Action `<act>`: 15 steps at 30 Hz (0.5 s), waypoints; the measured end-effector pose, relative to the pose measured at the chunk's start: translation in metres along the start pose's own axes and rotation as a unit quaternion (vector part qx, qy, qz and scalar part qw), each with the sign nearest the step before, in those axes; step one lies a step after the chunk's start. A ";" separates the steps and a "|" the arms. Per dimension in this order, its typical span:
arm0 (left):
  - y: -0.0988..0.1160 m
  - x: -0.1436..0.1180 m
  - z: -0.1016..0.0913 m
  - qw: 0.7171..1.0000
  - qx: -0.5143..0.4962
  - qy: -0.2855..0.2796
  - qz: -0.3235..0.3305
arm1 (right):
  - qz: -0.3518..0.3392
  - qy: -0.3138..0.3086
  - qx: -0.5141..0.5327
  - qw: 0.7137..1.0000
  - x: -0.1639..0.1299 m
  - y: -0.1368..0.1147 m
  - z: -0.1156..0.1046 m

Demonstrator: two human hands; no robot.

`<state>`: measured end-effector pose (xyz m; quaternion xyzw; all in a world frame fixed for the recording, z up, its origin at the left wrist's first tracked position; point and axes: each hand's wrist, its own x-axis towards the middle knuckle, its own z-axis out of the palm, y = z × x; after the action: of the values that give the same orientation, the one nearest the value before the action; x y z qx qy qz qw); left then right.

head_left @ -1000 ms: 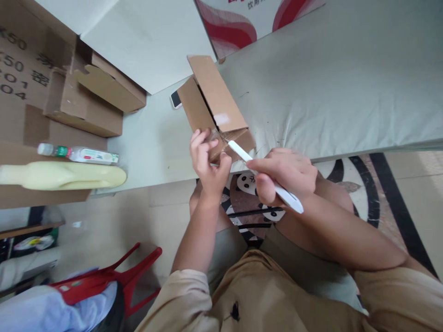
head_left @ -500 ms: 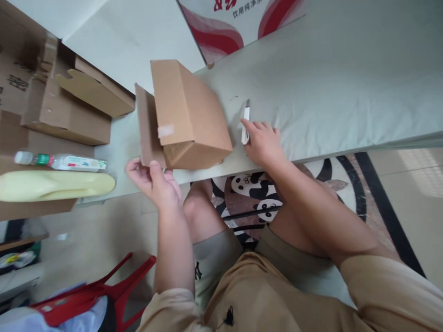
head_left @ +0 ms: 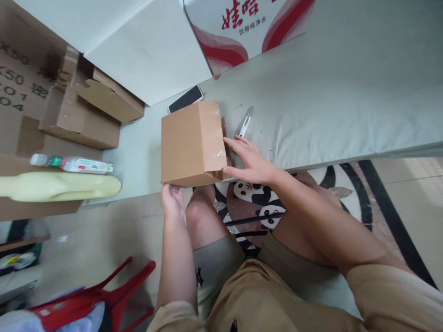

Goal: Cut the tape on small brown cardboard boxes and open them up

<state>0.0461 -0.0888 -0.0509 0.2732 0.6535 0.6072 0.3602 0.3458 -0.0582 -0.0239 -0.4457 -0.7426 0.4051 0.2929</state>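
Observation:
A brown cardboard box (head_left: 182,146) sits at the near edge of the cloth-covered surface, its torn flap edge facing right. My left hand (head_left: 173,201) grips its near left corner from below, with some fingers hidden under the box. My right hand (head_left: 249,161) is at the box's right side, thumb and fingers spread, fingertips touching the flap edge. Just beyond the right fingers lies a white utility knife (head_left: 245,123), out of the hand. A dark-faced phone-like slab (head_left: 187,98) lies behind the box, partly covered by it.
On the left are more cardboard boxes (head_left: 83,113), a plastic bottle (head_left: 83,164) and a pale yellow elongated object (head_left: 69,186). A white carton with red print (head_left: 249,32) stands at the back. A red chair (head_left: 119,288) is at lower left.
The box has been turned, so its open flap side is now at the right instead of the left. My right hand let go of the utility knife and moved left to the box.

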 end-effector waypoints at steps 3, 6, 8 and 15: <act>-0.007 0.003 -0.002 0.997 -0.020 -0.006 0.078 | -0.016 -0.027 0.029 0.999 0.004 0.006 0.005; -0.005 -0.001 0.000 0.993 -0.041 -0.061 0.098 | -0.028 -0.045 0.030 0.998 0.008 0.012 0.013; -0.002 -0.005 0.003 0.989 -0.045 -0.111 0.082 | -0.024 -0.025 0.035 0.999 0.011 0.015 0.018; 0.006 -0.012 0.006 0.993 0.014 -0.097 0.071 | -0.037 0.094 0.074 0.992 0.016 0.008 0.021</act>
<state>0.0574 -0.0941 -0.0429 0.3812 0.6027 0.5931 0.3737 0.3253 -0.0492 -0.0403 -0.4313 -0.6959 0.4040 0.4079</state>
